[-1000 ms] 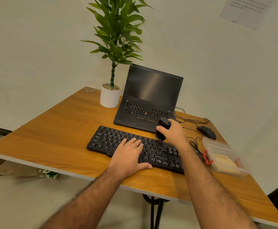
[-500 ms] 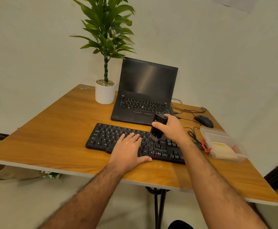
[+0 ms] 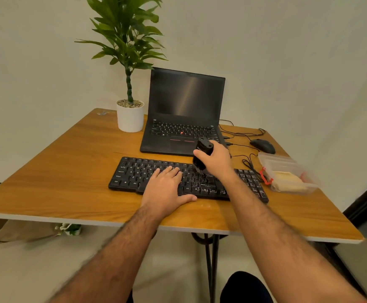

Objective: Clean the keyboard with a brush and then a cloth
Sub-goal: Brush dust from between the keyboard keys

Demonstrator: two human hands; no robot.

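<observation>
The brush (image 3: 202, 157) has slid a little rightward along the keyboard (image 3: 188, 180) over the last second, its bristles now down on the keys right of centre; I'd judge the brushing pass is under way and the cloth step not yet begun. The right hand (image 3: 218, 161) grips the brush, fingers curled round its black body. The left hand (image 3: 167, 190) lies flat on the keys, fingers straight, steadying. The keyboard sits mid-table (image 3: 58, 171); at three o'clock a box (image 3: 287, 173) holds what may be the cloth.
</observation>
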